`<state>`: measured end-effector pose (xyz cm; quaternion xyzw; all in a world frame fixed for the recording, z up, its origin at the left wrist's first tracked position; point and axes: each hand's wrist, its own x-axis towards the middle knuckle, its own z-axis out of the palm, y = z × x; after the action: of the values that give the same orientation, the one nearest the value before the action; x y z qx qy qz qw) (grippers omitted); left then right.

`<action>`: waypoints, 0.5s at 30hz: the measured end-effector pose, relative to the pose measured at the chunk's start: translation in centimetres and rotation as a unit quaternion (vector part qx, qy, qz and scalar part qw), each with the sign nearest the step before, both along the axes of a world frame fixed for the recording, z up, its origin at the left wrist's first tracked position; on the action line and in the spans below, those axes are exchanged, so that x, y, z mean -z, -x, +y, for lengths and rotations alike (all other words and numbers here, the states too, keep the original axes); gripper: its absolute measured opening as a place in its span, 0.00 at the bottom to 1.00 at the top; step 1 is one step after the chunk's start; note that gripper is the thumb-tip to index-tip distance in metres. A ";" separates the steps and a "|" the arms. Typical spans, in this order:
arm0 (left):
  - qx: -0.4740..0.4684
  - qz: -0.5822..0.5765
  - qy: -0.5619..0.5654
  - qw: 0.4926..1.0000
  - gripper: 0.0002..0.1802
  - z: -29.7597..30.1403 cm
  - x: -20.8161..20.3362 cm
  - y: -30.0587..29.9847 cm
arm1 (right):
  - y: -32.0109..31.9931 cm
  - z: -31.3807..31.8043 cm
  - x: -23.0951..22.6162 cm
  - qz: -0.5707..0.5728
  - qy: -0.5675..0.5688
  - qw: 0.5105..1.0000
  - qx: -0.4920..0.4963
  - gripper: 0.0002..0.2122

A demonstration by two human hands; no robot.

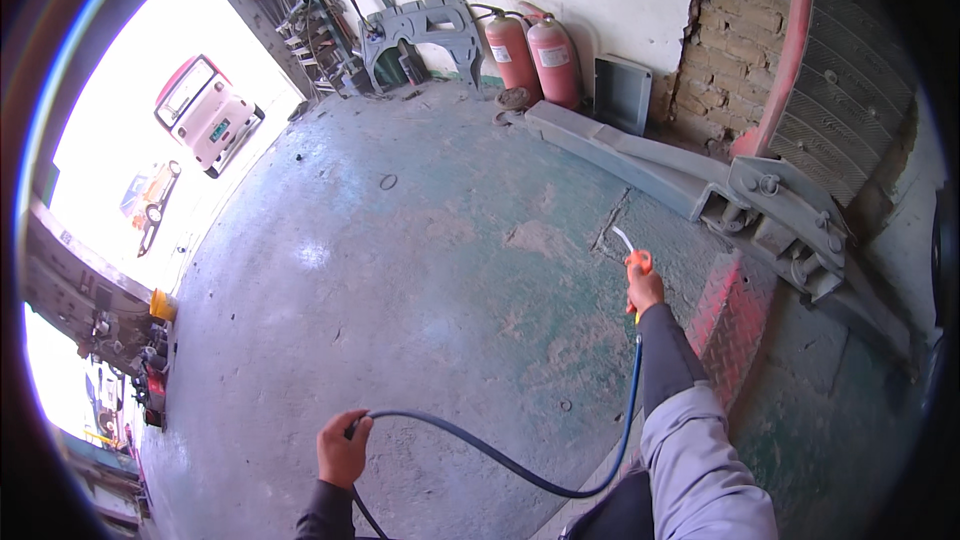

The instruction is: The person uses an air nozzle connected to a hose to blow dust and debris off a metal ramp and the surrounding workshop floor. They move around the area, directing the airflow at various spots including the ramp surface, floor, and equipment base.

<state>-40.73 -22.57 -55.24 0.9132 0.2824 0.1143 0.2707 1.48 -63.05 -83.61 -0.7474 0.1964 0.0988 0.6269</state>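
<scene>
My right hand (643, 290) is closed round an orange air blow gun (640, 260), whose pale, bent nozzle (624, 239) points away from me over the floor. A dark blue hose (520, 459) runs down from the gun's yellow-ended fitting, sags in a loop in front of my body and rises to my left side. There my left hand (343, 448) grips the hose with curled fingers. Below that hand the hose continues out past the lower edge.
A grey steel lift arm (640, 160) lies along the right, near a red chequered ramp plate (730, 310). Two red fire extinguishers (553, 62) and a grey plastic panel (425, 30) stand by the back wall. A yellow bucket (162, 304) is at the left, by the open doorway with vehicles outside.
</scene>
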 end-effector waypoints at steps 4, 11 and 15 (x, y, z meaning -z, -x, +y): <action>-0.019 0.006 0.021 1.000 0.11 0.2 -5.1 -3.7 | -6.6 2.0 -4.3 -0.098 0.098 0.990 0.000 0.23; -0.015 -0.032 0.020 0.999 0.11 -1.2 -10.8 -5.8 | -10.4 3.7 -13.6 -0.113 0.055 0.989 -0.074 0.22; -0.018 -0.036 0.066 0.997 0.11 -1.2 -11.5 -6.1 | -11.4 5.8 -16.2 -0.061 0.056 0.989 -0.119 0.24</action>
<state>-34.64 -23.76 -43.73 0.8834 0.2957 0.1327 0.3385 12.83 -57.29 -67.40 -0.8040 0.0727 0.1152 0.5788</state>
